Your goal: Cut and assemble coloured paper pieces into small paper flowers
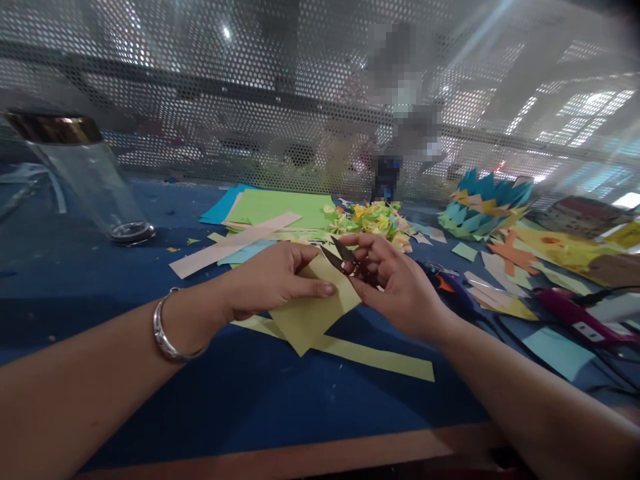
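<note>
My left hand [280, 280] pinches a yellow square of paper [315, 317] between thumb and fingers, with a silver bracelet on that wrist. A small pair of scissors [336, 259] is in my right hand [400, 287], its dark blades apart and pointing left at the paper's upper edge. Whether the blades touch the paper I cannot tell. Below the square, a long yellow paper strip [385, 357] lies on the blue table. My right fingers hide most of the scissors' handles.
Coloured paper sheets [285, 207] and a pink strip [235, 247] lie behind my hands, beside a heap of folded pieces [375, 220]. A glass bottle [100, 180] stands left. At right are a blue paper crown [487, 200], scraps, cables and a purple tool [575, 317]. Perforated metal mesh [200, 100] rises behind.
</note>
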The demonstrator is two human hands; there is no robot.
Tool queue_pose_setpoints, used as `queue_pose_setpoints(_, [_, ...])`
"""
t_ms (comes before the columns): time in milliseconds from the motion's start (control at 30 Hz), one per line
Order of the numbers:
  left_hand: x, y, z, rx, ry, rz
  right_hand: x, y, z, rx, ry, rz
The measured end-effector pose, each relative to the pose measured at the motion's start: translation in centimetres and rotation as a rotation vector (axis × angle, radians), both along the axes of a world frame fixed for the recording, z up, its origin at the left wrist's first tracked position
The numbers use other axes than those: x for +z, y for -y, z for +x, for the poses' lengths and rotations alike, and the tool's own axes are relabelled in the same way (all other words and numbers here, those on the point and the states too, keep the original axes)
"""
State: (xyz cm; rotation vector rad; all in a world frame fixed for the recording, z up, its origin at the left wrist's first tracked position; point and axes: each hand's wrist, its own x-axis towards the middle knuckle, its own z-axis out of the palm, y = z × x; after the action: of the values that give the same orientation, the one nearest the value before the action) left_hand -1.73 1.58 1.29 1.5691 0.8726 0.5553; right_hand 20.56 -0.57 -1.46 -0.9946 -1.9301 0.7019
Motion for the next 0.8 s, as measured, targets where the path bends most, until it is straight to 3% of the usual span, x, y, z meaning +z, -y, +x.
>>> queue_pose_setpoints(167, [0.2,-1.6,-1.5,0.075,-0.19,0.029,0.6,-0.4,0.4,-0.048,-0.238,-0.113])
queue_pose_setpoints(400, [-0.2,-3.1,-2.5,0.149,-0.295,0.226,1.4,-0.6,1.0,-0.037,-0.58,-0.233])
queue_pose_setpoints(667, [0.9,-1.5,-1.5,0.147,-0.008,-0.067,2.0,0.3,0.8,0.026,-0.565,-0.403])
queue_pose_setpoints(800, [0.6,-1.1,-1.0,0.128,0.107,-0.125,1.8,0.5,0.5,0.021,-0.483,-0.365])
